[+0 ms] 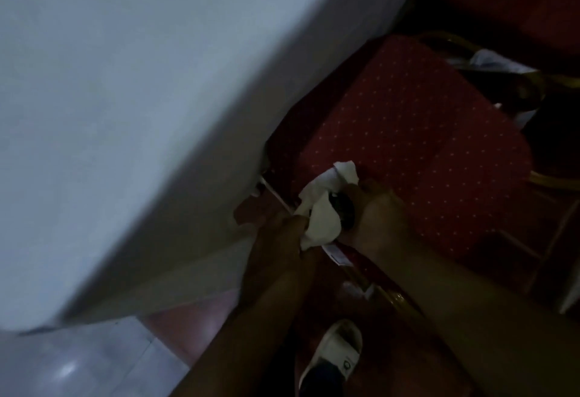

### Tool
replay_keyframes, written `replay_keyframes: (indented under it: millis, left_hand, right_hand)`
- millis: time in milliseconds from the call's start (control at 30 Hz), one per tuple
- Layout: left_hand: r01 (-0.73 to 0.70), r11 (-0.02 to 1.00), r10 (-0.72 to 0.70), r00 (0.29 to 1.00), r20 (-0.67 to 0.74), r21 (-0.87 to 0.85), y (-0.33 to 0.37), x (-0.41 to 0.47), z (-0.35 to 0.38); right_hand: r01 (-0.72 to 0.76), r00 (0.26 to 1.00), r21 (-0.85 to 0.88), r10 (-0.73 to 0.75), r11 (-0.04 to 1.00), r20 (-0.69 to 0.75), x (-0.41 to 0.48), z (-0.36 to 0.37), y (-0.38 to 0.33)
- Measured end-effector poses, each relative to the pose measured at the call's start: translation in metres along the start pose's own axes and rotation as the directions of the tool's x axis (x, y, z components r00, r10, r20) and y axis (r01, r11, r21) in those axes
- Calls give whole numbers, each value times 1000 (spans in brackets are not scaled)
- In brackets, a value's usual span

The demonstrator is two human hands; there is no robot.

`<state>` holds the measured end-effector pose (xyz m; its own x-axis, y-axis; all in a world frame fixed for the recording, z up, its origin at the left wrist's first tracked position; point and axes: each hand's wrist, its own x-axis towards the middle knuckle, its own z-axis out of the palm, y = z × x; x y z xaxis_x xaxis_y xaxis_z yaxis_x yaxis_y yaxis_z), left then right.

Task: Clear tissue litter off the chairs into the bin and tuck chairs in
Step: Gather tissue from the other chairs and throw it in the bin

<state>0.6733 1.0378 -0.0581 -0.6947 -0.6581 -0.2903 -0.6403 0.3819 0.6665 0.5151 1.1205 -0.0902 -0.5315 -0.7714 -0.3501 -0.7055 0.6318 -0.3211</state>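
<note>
Head view: no legible writing, tissue (320, 208) in both hands.

The chair seat (414, 133) is deep red, sprinkled with small pale dots in neat rows. Its frame (543, 82), out toward two o'clock, is a dull gold. The crumpled tissue (323, 208) is plain white. The cloth over the counter (125, 114) is pale grey-white, unpatterned. Down at six o'clock, a white slipper (337, 352) with dark markings.
</note>
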Motion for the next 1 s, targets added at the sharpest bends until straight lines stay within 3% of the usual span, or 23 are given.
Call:
replay_keyframes:
  millis: [200, 300, 400, 567, 667, 800, 1000]
  left_hand:
    - [-48, 998, 49, 997, -55, 28, 4, -63, -45]
    - [20, 997, -18, 1000, -23, 79, 1, -110, -89]
    - [109, 994, -109, 994, -9, -24, -4, -157, -146]
    - [220, 973, -227, 964, -140, -65, -30, -203, -235]
    - [264, 960, -281, 926, -251, -97, -74, -197, -268]
    - [303, 941, -335, 900, -279, -151, -144, -157, -288]
    - [374, 905, -407, 900, -155, -201, -282, -37, -273]
  right_hand:
    - [4, 995, 102, -14, 995, 97, -74, -39, -43]
    - [55, 983, 137, -78, 989, 169, -119, -65, -86]
    - [152, 964, 153, -180, 977, 196, -153, -88, -148]
    - [282, 932, 245, -325, 928, 161, -176, -91, -266]
    - [286, 925, 316, -347, 905, 154, -159, -76, -328]
    - [204, 933, 315, -282, 927, 225, -101, -40, -384]
    - [54, 961, 183, -101, 982, 259, 35, 59, -429]
